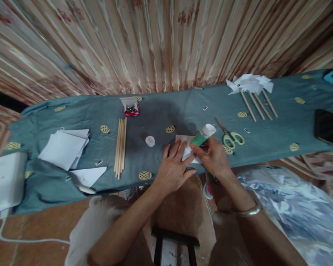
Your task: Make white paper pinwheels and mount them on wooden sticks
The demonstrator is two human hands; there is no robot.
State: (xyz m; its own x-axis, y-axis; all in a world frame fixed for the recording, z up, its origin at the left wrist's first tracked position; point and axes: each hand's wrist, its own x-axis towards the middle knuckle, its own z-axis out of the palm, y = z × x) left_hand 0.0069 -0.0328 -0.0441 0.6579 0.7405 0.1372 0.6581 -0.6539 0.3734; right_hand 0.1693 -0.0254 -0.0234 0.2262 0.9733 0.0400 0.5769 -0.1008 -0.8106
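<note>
My right hand grips a green and white glue stick, tilted with its lower end at a small white paper. Fingers spread, my left hand lies on that paper and presses it to the cloth. Part of the paper is hidden under both hands. A round white cap rests to the left of my left hand. Just right of the glue stick lie scissors with light green handles, their blades apart from my hand.
Left are wooden sticks, white paper sheets, a folded paper, a red box of small dark pieces and a white device. Right are paper pinwheels on sticks and a phone. A curtain hangs behind.
</note>
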